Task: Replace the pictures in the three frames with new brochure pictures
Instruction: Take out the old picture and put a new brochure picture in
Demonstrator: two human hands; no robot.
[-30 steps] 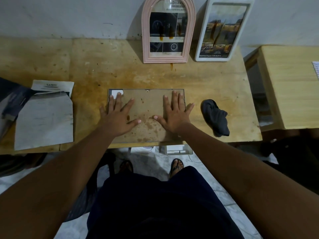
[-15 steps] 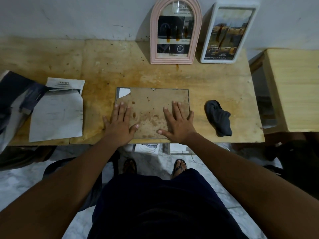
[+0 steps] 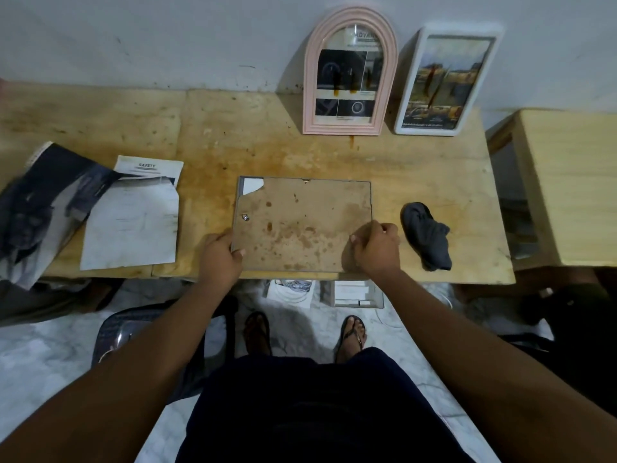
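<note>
The frame [image 3: 300, 225] lay face-down, its near side almost flush with the table's [image 3: 334, 155] front edge. The left hand [image 3: 220, 253] gripped its left side and the right hand [image 3: 377, 248] its right side, fingers curled round the rim. Bare tabletop lay behind it. A cloth [image 3: 429, 237] sat just right of the right hand, and papers [image 3: 130, 218] lay to the left. A pink frame [image 3: 350, 75] and a white frame [image 3: 444, 81] leaned on the rear wall.

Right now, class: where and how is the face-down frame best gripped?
Grip the frame by its two short side edges, one hand from each side, as the left hand and right hand do. It lies flat and thin, backing up, so only edges offer purchase.
</note>
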